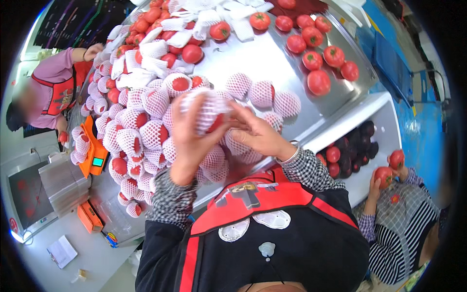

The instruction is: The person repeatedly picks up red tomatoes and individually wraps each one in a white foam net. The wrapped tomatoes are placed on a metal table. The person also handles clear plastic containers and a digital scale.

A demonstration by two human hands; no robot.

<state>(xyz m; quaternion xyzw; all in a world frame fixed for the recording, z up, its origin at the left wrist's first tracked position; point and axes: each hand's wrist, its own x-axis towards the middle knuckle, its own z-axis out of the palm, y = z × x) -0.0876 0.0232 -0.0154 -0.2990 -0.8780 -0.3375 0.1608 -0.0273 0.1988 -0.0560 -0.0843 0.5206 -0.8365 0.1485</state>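
My left hand (189, 135) is closed around a tomato in a white foam net (206, 109), blurred by motion, its red skin showing at the lower right. Just to its right is my right hand (261, 133), fingers apart, the fingertips close to the net's edge; whether they touch it I cannot tell. Under and left of my hands spreads a large heap of netted tomatoes (153, 133). Several more netted tomatoes (261, 93) lie beyond my right hand on the metal table (251, 54).
Loose foam nets (204, 22) and bare tomatoes (191, 53) cover the far left; more bare tomatoes (318, 82) sit far right. An orange scale (93, 149) stands left. A white bin (386, 120) holds tomatoes at right. One co-worker (54, 84) is left, another (397, 219) right holding tomatoes.
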